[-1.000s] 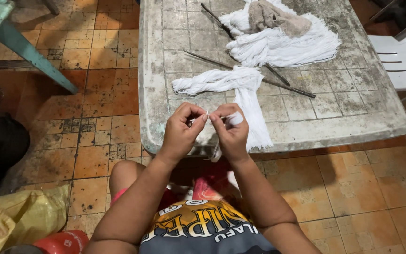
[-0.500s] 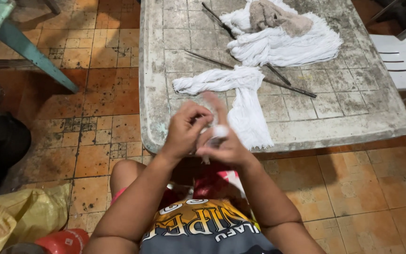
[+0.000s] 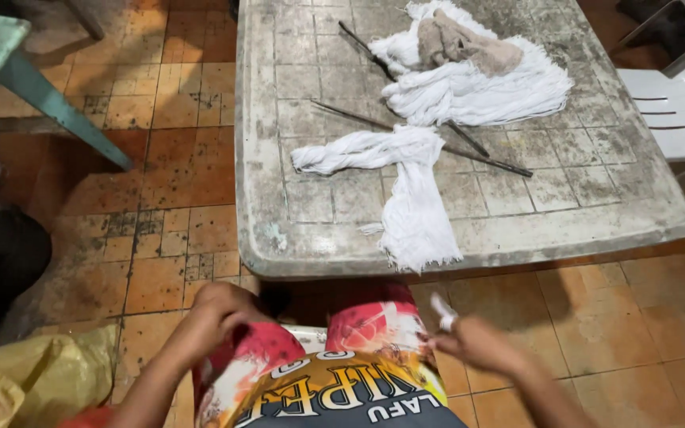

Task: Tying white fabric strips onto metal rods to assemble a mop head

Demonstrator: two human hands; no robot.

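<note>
My right hand (image 3: 477, 345) is low by my right thigh, blurred, pinching a small white wad of thread (image 3: 442, 311). At my left knee, my left hand (image 3: 220, 311) rests curled; nothing shows in it. On the worn plastic table (image 3: 295, 230) ahead lies a white bundle of cotton strands (image 3: 406, 174) bent into an L, its frayed end hanging at the front edge. Farther back sits a bigger heap of white strands (image 3: 477, 79) with a beige cloth (image 3: 461, 43) on top.
Thin dark metal rods (image 3: 438, 139) lie crossed under the strands. A white plastic chair (image 3: 683, 99) stands at the right. A teal table leg (image 3: 49, 99) slants at the left, with a yellow sack (image 3: 33, 380) on the tiled floor.
Both hands dropped from in front of the table edge down to my lap and moved apart. The right hand carried the white wad down with it; the left went to my knee.
</note>
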